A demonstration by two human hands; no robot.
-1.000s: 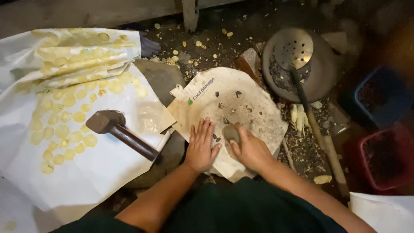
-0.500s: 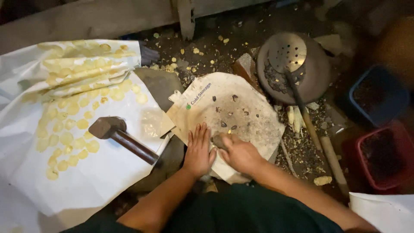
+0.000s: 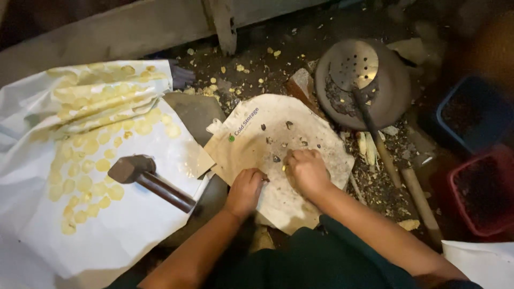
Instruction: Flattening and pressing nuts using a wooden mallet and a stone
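Note:
A beige sack sheet (image 3: 300, 123) lies spread on the ground, with a few small dark fragments (image 3: 276, 158) scattered on it. Both my hands rest on its near part. My left hand (image 3: 245, 188) has its fingers curled, knuckles pressed on the sheet. Close beside it to the right, my right hand (image 3: 306, 171) is closed over a small grey stone, which it hides. A tiny yellow bit shows at its fingertips.
A hammer (image 3: 144, 179) lies on a white plastic sheet (image 3: 123, 235) strewn with several yellow round pieces at left. A perforated metal ladle sits in a dark bowl (image 3: 391, 101) at upper right. A blue tub (image 3: 471, 115), a red tub (image 3: 482, 195) and wooden handles (image 3: 417, 198) stand right.
My left hand went from flat with spread fingers to curled. My right hand slid left over the small grey stone and closed on it.

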